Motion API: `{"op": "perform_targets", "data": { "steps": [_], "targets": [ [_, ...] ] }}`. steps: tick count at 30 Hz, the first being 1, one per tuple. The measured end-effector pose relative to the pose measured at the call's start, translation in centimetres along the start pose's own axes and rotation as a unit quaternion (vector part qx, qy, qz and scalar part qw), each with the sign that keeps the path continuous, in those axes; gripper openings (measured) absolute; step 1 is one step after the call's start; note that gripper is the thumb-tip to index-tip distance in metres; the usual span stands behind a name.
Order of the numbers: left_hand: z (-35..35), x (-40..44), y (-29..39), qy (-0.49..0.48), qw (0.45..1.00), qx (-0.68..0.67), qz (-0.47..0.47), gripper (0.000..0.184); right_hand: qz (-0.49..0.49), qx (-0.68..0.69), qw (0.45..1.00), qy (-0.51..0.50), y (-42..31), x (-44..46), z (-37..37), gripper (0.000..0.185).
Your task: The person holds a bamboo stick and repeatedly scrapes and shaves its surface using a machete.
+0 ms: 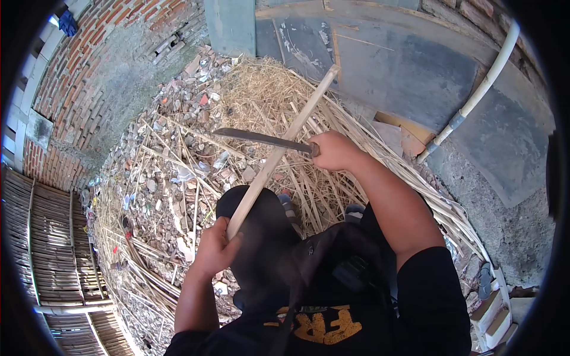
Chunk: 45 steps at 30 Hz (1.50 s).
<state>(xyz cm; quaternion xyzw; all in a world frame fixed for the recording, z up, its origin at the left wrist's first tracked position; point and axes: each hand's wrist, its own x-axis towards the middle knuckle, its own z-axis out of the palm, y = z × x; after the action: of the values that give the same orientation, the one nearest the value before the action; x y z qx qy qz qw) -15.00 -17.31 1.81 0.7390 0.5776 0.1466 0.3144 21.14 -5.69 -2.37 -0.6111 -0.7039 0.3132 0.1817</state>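
My left hand (216, 248) is wrapped around the lower end of a long, pale strip of split bamboo or wood (259, 183), which slants up and away to the right. My right hand (336, 151) grips the handle of a machete (259, 138), with the blade pointing left. The dark blade crosses the strip near its middle; whether it touches or bites into it I cannot tell. The strip's near end passes beside my dark-clothed knee (259, 219).
Rubble and litter (172, 154) cover the ground, with straw and shavings (255, 89) heaped ahead. Long thin strips (409, 190) lie along the right. A brick wall (77, 89), a bamboo slat panel (50, 237), dark boards (404, 71) and a white pipe (475, 98) surround the spot.
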Motion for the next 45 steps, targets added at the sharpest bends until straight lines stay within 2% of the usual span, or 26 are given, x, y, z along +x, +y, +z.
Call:
{"op": "perform_targets", "data": {
  "steps": [3,6,7,10,11,14,18,22,26,27,30,31,34,36,37,41,43,45],
  "targets": [
    [0.1,0.3,0.0,0.013,0.999,-0.029,0.005,0.019,-0.025,0.015,0.999,0.044,-0.4,-0.6,0.7,0.016],
    [0.0,-0.1,0.1,-0.012,0.997,-0.079,-0.011,0.018,-0.075,-0.070,0.995,0.014,-2.6,-2.5,0.3,0.015],
    [0.1,-0.3,0.1,-0.022,0.995,-0.096,-0.015,0.018,-0.064,-0.064,0.996,-0.005,-1.4,-1.7,-0.2,0.017],
    [0.2,-1.2,-1.2,-0.035,0.993,-0.109,-0.010,0.018,0.053,0.034,0.997,0.046,4.0,0.7,-1.0,0.020],
    [-0.3,-1.4,-0.7,-0.057,0.993,-0.089,-0.050,0.019,0.029,-0.009,0.998,0.050,3.7,0.5,-1.7,0.023],
    [-0.5,-1.6,0.9,-0.052,0.992,-0.095,-0.072,0.019,0.000,0.014,0.997,0.075,1.3,-0.5,-0.2,0.023],
    [-0.1,-1.7,0.9,-0.038,0.994,-0.091,-0.038,0.019,-0.062,-0.117,0.990,-0.053,-2.5,-2.1,0.0,0.023],
    [0.4,-2.7,-0.2,-0.028,0.991,-0.121,-0.057,0.019,0.061,0.015,0.998,0.031,4.6,1.3,-1.0,0.026],
    [0.4,-2.7,-0.1,-0.037,0.992,-0.101,-0.071,0.020,-0.006,0.014,0.997,0.072,1.3,-0.9,0.3,0.025],
    [0.6,-2.6,-0.1,-0.032,0.992,-0.103,-0.067,0.020,-0.030,-0.023,0.999,0.025,-0.3,-1.6,0.2,0.022],
    [0.7,-2.6,0.2,-0.039,0.989,-0.135,-0.053,0.019,-0.054,-0.134,0.990,-0.005,-1.8,-2.2,-0.4,0.020],
    [0.5,-3.3,-0.2,-0.051,0.988,-0.129,-0.063,0.019,-0.027,-0.023,0.999,0.007,0.5,-1.3,-0.6,0.019],
    [0.3,-4.5,-1.4,-0.077,0.988,-0.111,-0.080,0.018,0.124,0.063,0.985,0.098,6.3,1.5,-2.2,0.020],
    [0.5,-5.2,-1.5,-0.097,0.985,-0.095,-0.110,0.018,0.071,0.009,0.995,0.074,5.0,0.7,-2.0,0.019],
    [0.8,-5.3,-1.5,-0.079,0.990,-0.079,-0.083,0.018,0.046,-0.018,0.997,0.059,4.0,-0.1,-1.7,0.019],
    [1.1,-5.2,-2.0,-0.052,0.982,-0.150,-0.102,0.016,-0.064,-0.155,0.985,-0.029,-2.1,-3.6,-1.7,0.020],
    [1.1,-5.9,-3.5,-0.036,0.978,-0.185,-0.089,0.015,-0.008,-0.089,0.996,0.001,1.2,-2.0,-1.4,0.021],
    [0.8,-6.2,-3.9,-0.038,0.983,-0.157,-0.086,0.013,0.052,-0.014,0.998,0.043,3.9,-0.6,-2.4,0.022]
  ]
}}
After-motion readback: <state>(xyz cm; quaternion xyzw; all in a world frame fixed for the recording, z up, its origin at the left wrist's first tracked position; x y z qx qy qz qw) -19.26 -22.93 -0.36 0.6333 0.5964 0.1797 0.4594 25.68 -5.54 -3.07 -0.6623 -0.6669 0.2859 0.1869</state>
